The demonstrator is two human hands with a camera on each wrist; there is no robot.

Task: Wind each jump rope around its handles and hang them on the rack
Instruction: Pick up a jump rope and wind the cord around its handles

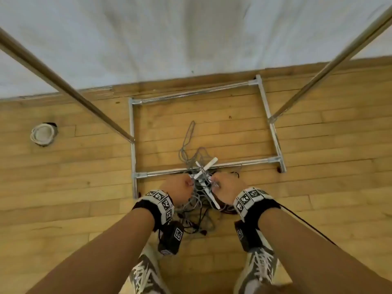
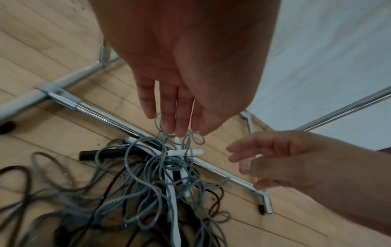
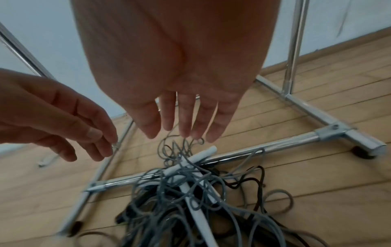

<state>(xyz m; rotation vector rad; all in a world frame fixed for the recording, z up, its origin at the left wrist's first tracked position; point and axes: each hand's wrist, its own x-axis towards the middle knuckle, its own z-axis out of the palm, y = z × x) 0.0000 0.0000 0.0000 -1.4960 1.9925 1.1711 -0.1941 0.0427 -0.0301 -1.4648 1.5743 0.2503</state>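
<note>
A tangle of grey jump rope with crossed white handles lies on the wooden floor, across the front rail of the chrome rack's base. Dark ropes and a black handle are mixed into the pile. My left hand hovers just left of the handles, fingers straight and pointing down, holding nothing. My right hand hovers just right of them, fingers also straight down. Loose grey loops lie beyond the fingertips, inside the base.
The rack's two slanting uprights rise on either side of me, with a white wall behind. A round white floor fitting sits far left. My shoes stand close behind the pile. A castor sits under the base's right corner.
</note>
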